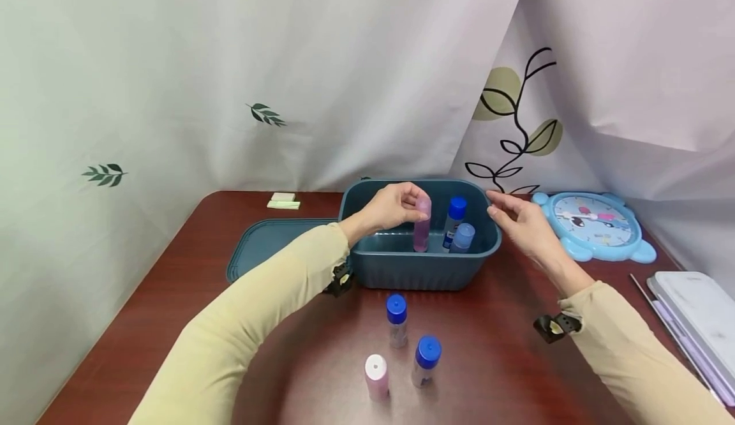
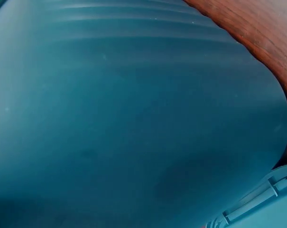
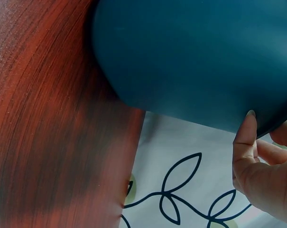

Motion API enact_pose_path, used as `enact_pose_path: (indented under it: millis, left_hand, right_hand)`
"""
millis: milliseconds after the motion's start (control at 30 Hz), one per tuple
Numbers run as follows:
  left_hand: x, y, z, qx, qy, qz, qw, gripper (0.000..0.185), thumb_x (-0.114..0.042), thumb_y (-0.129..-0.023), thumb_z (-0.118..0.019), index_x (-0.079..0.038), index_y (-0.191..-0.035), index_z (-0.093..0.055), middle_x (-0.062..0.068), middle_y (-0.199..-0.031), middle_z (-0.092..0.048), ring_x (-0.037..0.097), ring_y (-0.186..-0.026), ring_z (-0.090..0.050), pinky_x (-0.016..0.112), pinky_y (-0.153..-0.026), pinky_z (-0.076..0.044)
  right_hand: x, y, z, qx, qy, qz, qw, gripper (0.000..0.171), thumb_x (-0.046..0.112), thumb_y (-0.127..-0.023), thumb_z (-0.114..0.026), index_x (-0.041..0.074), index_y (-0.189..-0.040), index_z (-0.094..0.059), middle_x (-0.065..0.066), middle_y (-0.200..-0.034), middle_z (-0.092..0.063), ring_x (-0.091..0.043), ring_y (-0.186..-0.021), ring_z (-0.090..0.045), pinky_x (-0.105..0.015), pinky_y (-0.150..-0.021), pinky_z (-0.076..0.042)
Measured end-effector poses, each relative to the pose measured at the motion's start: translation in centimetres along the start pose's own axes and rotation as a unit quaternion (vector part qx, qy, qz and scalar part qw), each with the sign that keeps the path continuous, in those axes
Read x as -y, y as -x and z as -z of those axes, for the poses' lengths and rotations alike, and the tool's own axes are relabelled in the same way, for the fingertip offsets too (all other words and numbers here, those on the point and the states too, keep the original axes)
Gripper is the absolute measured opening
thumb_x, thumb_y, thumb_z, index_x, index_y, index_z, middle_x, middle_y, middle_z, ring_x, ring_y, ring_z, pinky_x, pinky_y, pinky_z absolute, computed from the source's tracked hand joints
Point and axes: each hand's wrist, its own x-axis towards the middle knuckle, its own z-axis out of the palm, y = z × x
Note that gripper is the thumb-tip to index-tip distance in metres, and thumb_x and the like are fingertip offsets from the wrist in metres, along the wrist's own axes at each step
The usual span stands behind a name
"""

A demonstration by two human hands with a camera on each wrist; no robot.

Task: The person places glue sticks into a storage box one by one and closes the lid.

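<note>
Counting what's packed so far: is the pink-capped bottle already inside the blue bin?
No, the pink-capped bottle stands on the table in front of the bin, beside two blue-capped bottles.

Both arms in long pale beige sleeves, soft knit-looking fabric, cuffs ending at the wrists. Left sleeve (image 1: 258,310) wrinkled around the elbow; right sleeve (image 1: 637,355) same colour, loose folds. Small black clip-like mount strapped under each wrist, with a pale round piece in the middle: left mount (image 1: 340,279), right mount (image 1: 556,327). Hands bare, no rings or watch seen. Fingers (image 3: 245,137) show plain short nails.
</note>
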Motion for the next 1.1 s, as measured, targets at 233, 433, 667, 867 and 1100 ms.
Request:
enact_pose_path:
  millis: [233, 433, 667, 867, 1100]
  left_hand:
    - [-0.1, -0.5, -0.3, 0.007, -0.010, 0.018, 0.9998, 0.028, -0.009, -0.083, -0.071, -0.006, -0.108, -0.060, 0.011, -0.106, -0.066, 0.019, -0.100, -0.065, 0.027, -0.086, -0.053]
    - [-0.1, -0.5, -0.4, 0.001, -0.011, 0.015, 0.9998, 0.030, -0.009, -0.083, -0.071, -0.006, -0.112, -0.059, 0.011, -0.109, -0.066, 0.020, -0.103, -0.065, 0.027, -0.086, -0.053]
    - [-0.2, 0.2, 0.0, 0.003, -0.023, 0.005, 0.9997, 0.048, -0.012, -0.086, -0.068, -0.007, -0.131, -0.053, 0.011, -0.126, -0.060, 0.020, -0.114, -0.060, 0.029, -0.093, -0.050]
    - [-0.8, 3.4, 1.7, 0.007, 0.024, -0.063, 0.9977, 0.049, -0.019, -0.089, -0.065, -0.009, -0.135, -0.049, 0.009, -0.133, -0.056, 0.020, -0.120, -0.055, 0.032, -0.097, -0.048]
    - [-0.6, 10.3, 3.5, 0.130, 0.164, -0.157, 0.9652, 0.030, -0.013, -0.088, -0.066, 0.003, -0.112, -0.058, 0.019, -0.108, -0.064, 0.022, -0.098, -0.064, 0.030, -0.084, -0.054]
  right_hand:
    - [-0.1, 0.0, 0.2, 0.003, -0.002, 0.000, 1.000, 0.049, 0.022, -0.100, -0.045, -0.003, -0.141, -0.037, -0.028, -0.138, -0.044, -0.040, -0.119, -0.051, -0.041, -0.095, -0.043]
    - [0.0, 0.1, 0.3, -0.003, -0.001, 0.003, 1.000, 0.049, 0.023, -0.100, -0.046, -0.003, -0.141, -0.038, -0.028, -0.137, -0.045, -0.040, -0.119, -0.051, -0.032, -0.093, -0.047]
    - [0.0, 0.2, 0.1, -0.003, -0.006, 0.005, 1.000, 0.049, 0.024, -0.100, -0.046, -0.003, -0.140, -0.039, -0.028, -0.136, -0.046, -0.040, -0.117, -0.052, -0.017, -0.088, -0.049]
    - [-0.1, 0.1, 0.1, -0.002, -0.009, 0.006, 1.000, 0.048, 0.022, -0.100, -0.046, -0.004, -0.140, -0.039, -0.028, -0.137, -0.046, -0.039, -0.119, -0.051, -0.026, -0.092, -0.047]
    - [-0.2, 0.0, 0.1, 0.000, -0.006, -0.007, 1.000, 0.049, 0.023, -0.100, -0.045, -0.002, -0.142, -0.037, -0.027, -0.139, -0.043, -0.042, -0.121, -0.048, -0.049, -0.097, -0.041]
